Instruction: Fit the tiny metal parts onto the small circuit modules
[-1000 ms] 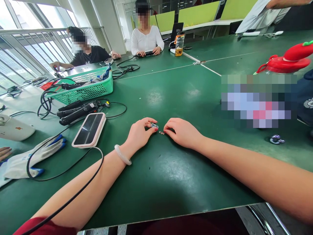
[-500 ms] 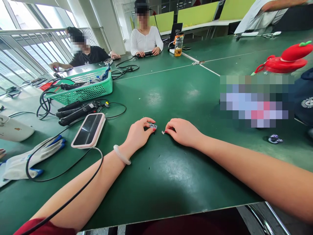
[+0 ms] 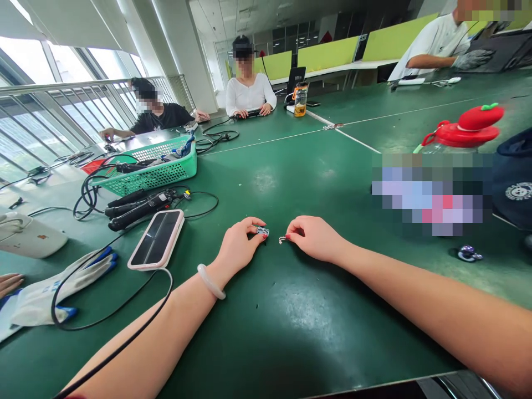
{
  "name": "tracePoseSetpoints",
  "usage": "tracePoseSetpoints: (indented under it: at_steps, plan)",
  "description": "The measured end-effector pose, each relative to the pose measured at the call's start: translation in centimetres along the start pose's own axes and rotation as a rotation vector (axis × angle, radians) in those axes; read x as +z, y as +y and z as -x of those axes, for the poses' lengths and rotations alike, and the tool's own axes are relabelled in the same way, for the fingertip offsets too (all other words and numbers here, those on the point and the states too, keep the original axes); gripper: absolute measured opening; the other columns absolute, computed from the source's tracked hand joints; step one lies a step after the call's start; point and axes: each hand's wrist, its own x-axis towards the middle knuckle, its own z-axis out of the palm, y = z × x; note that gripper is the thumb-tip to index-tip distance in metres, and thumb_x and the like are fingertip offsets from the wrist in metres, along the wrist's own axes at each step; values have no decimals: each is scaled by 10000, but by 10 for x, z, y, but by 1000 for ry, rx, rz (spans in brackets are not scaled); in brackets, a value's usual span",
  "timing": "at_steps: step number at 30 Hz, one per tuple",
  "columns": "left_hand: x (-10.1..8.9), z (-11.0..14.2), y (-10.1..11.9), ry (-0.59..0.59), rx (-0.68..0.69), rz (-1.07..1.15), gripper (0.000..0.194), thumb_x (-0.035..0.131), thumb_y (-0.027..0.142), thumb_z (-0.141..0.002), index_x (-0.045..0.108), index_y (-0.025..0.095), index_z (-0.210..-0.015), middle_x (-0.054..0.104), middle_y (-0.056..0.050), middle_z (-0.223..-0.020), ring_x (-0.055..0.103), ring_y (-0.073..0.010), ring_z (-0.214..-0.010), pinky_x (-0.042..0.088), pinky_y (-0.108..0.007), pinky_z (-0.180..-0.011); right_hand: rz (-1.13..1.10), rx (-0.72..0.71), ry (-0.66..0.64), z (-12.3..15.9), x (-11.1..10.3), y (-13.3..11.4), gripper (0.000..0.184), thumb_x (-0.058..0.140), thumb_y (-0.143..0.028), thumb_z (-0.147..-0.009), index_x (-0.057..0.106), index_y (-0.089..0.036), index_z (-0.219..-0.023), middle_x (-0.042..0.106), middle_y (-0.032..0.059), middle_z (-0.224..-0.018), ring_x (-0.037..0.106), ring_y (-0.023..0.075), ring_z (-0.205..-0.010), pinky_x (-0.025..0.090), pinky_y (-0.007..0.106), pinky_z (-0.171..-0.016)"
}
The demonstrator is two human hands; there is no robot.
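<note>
A green table (image 3: 257, 332) spreads under your forearms, with railings and windows beyond its left side and yellow-green partitions at the back. Take the phone (image 3: 157, 239) as your landmark: the small board (image 3: 262, 231) lies to its right, between the thumb and fingertips of your left hand (image 3: 240, 244), its outer end poking out toward your other hand. Farther right of the phone, a tiny metal piece (image 3: 282, 240) juts from the fingertips of your right hand (image 3: 315, 238), near the board but apart from it.

Your left grip is a narrow pinch, parted only enough for the board. Your right thumb and forefinger are nearly closed on one end of the piece.

Behind the phone sit black tools (image 3: 139, 210) with a white label (image 3: 162, 198) too small to read. Left of the phone, the glove (image 3: 68, 285) has faint blue print you can't make out. Far right of it, the dark bag (image 3: 509, 166) carries a round white emblem (image 3: 519, 191), its lettering illegible.
</note>
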Motion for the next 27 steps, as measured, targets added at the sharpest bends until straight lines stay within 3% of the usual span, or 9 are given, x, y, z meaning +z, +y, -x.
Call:
tracePoseSetpoints:
  at_steps: [18, 27]
  plan:
    - [-1, 1, 0, -6, -5, -3, 191, 597, 299, -798, 622, 242, -978, 724, 15, -840, 661, -167, -830, 456, -307, -804, 154, -99, -15, 3, 1, 0, 192, 411, -124, -878, 566, -178, -779, 614, 44, -826, 542, 160, -755, 403, 274, -692]
    - [-1, 1, 0, -2, 5, -6, 189, 595, 296, -797, 622, 243, -977, 724, 14, -837, 662, -168, -836, 453, -306, -815, 226, -137, -37, 3, -1, 2, 169, 490, -187, -882, 617, -189, -770, 629, 48, -847, 570, 188, -844, 420, 304, -759]
